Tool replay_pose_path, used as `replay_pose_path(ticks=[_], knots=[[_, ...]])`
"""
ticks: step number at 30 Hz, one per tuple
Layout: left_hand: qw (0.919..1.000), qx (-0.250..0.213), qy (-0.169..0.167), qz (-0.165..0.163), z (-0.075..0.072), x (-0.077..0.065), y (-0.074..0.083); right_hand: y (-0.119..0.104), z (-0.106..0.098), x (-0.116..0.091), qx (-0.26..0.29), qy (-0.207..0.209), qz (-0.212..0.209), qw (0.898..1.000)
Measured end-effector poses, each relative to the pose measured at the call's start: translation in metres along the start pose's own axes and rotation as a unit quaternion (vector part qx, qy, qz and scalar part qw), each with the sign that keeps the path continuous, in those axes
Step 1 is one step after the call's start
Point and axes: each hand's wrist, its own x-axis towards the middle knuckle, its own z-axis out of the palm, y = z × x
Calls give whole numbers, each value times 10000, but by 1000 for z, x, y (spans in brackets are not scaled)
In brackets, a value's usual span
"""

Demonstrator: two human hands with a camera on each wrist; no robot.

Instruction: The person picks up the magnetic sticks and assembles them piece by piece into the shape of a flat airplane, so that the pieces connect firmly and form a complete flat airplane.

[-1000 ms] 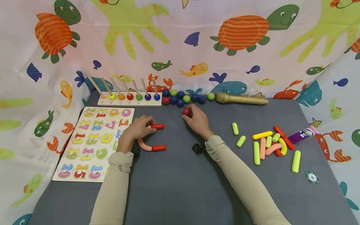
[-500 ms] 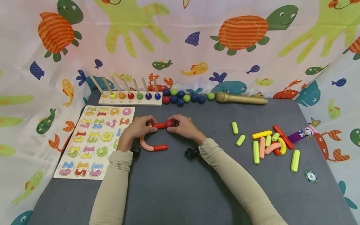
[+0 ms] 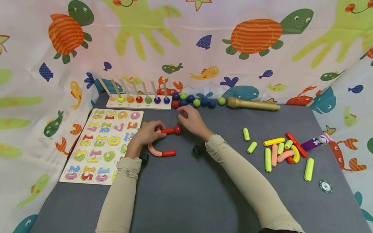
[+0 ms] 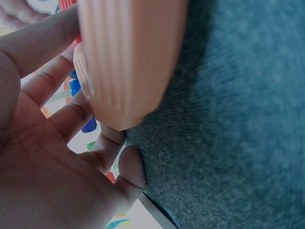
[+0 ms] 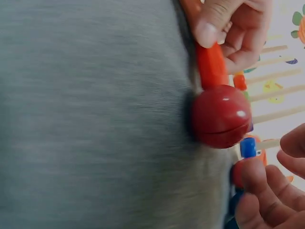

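My left hand (image 3: 149, 132) pinches a red stick (image 5: 211, 67) between thumb and fingers. This stick forms the far arm of a U-shape on the table, with a pink curved piece (image 3: 154, 151) as its bend and another red stick (image 3: 169, 153) as its near arm. A red ball (image 3: 177, 129) sits at the tip of the pinched stick, right against its end in the right wrist view. My right hand (image 3: 193, 120) is off the ball, fingers loosely bent with nothing between them, near several blue, green and red balls (image 3: 204, 103).
A number puzzle board (image 3: 140, 117) lies at left, a pegged wooden stand (image 3: 122, 105) behind it. A gold microphone-shaped object (image 3: 253, 104) lies at the back. At right are several coloured sticks (image 3: 268, 160), a purple tube with a doll's head (image 3: 311, 144) and a poker chip (image 3: 325, 186).
My right hand carried the red ball left to the tip of the red stick, let it go, then moved back toward the other balls. My left hand stayed on the stick.
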Motion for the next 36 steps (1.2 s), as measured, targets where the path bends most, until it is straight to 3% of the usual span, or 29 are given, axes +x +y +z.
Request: replay_pose_path(ticks=[5, 10, 15, 20, 26, 31, 36], knots=[[9999, -135, -84, 65, 7, 3, -1, 0, -2, 25, -774, -476, -136, 9958], [9996, -203, -180, 22, 13, 4, -2, 4, -3, 36, -1595, -1188, -25, 9800], [9997, -186, -140, 22, 11, 5, -3, 4, -5, 37, -1786, -1285, -112, 9754], [9999, 29, -121, -22, 10, 1, -5, 10, -7, 25, -1771, -1307, -147, 9754], [9995, 46, 299, 108, 21, -32, -5, 21, -20, -5, -1425, -1227, -15, 9822], [9948, 279, 772, 610, 36, -71, 0, 21, -36, -42, -1064, -1310, 97, 9856], [9909, 777, 697, 847, 46, -92, 8, 9, -34, -69, -461, -1657, 153, 9850]])
